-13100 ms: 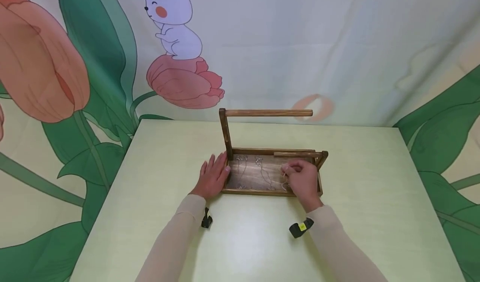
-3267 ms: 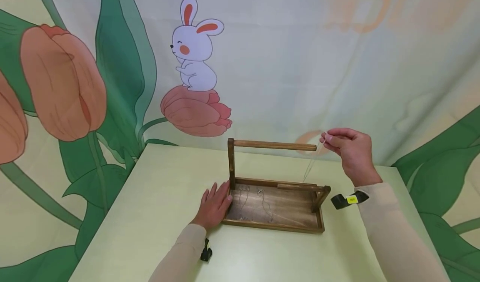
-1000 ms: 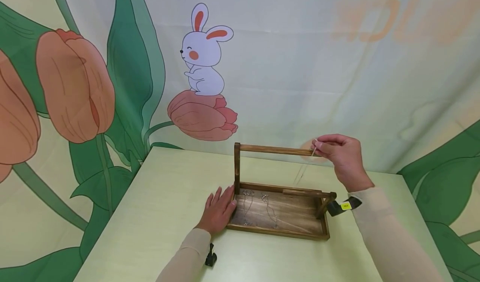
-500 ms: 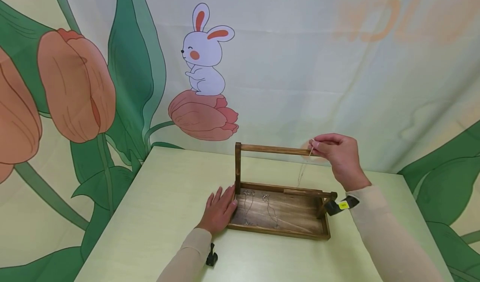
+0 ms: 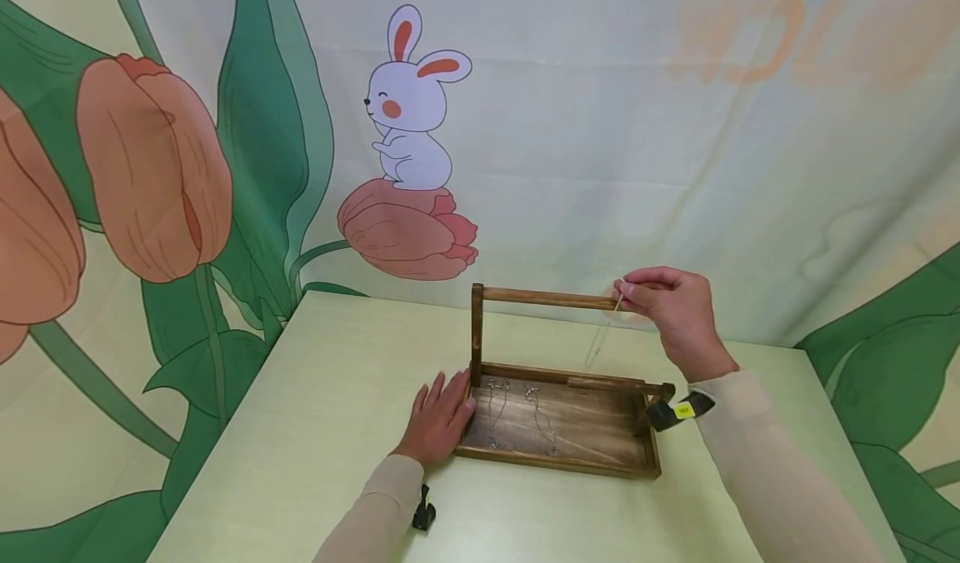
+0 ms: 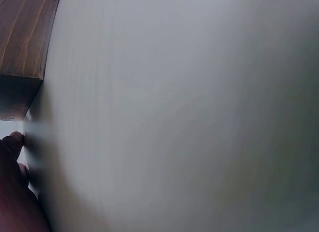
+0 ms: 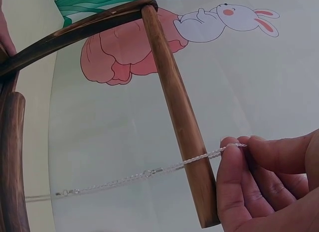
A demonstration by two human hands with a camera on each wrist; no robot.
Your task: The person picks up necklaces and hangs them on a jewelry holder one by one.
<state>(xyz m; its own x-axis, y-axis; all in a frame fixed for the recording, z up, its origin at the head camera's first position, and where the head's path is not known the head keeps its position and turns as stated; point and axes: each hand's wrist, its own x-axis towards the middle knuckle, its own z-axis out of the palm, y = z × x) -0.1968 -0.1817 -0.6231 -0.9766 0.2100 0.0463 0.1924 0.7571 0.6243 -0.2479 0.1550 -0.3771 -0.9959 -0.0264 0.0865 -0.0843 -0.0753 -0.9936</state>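
Head view, right grip (image 5: 678, 317): thumb and fingers are together, clamped on the top of the held chain (image 5: 618, 300).
Head view, held chain: it hangs slantwise from the fingertips at the end of the upper bar (image 5: 547, 298), its lower part near the back rim of the wooden tray (image 5: 555, 463); whether that part touches anything cannot be told.
Head view, left grip (image 5: 437, 420): fingers lie apart and fairly straight against the tray's left end, a good brace against sliding on the surface (image 5: 360, 355).
Head view, tray floor: the left chain (image 5: 502, 409) and right chain (image 5: 542, 419) lie well apart from the lower bar (image 5: 611, 386).
Left wrist view, tray corner: brown wood fills the upper left; the fingers show dark at the lower left, and contact cannot be told from here.
Right wrist view, chain loop: the fingertips pinch its very end just beside the bar's tip, and strands cross the bar; whether they straddle or touch it is unclear.
Right wrist view, handling: the work looks like fitting the loop about the bar's end; a light pinch, strands spread, and a small, slow motion along the bar would suit, letting go only once the bar bears the weight.
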